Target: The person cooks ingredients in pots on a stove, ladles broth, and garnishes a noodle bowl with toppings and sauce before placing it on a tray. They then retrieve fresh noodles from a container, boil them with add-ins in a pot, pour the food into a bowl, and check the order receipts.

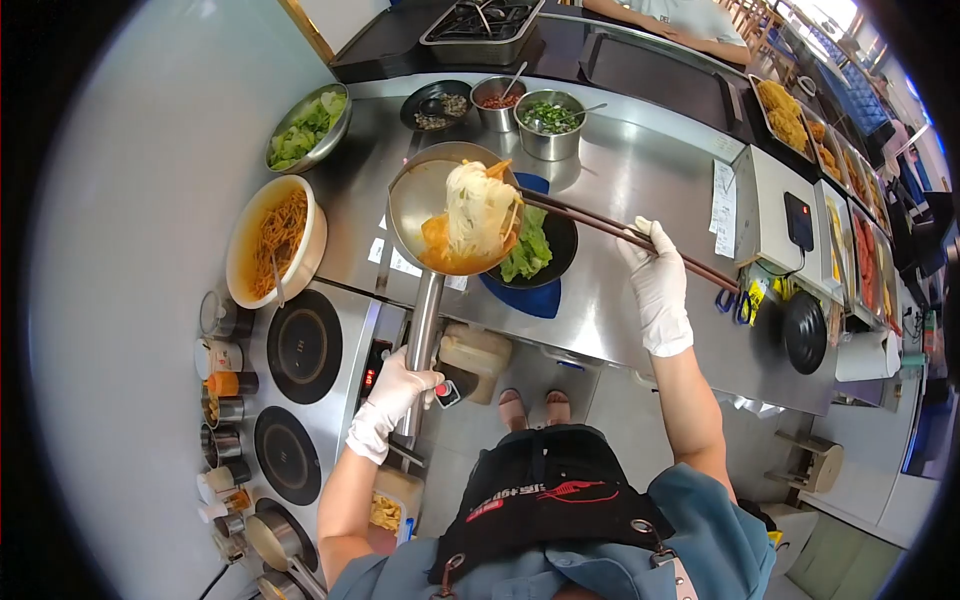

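Note:
My left hand (397,390), in a white glove, is wrapped around the long handle of a metal saucepan (408,200), tilted above the steel counter. Long brown chopsticks (592,220) are gripped in my gloved right hand (656,275). Their tips reach into the pan at a clump of pale noodles (472,210), partly hidden by the food. Orange broth (445,258) lies at the pan's lower side. Just right of the pan, partly covered by it, a black bowl (568,250) holds green lettuce (530,248) over a blue mat (535,300).
At the back stand a pot of chopped greens (550,135), a pot of red bits (497,110) and a dark dish (437,105). Left are a lettuce bowl (310,130), a bowl of orange shreds (275,240) and round hobs (304,345). Scissors (735,303) lie right. A person (690,25) sits opposite.

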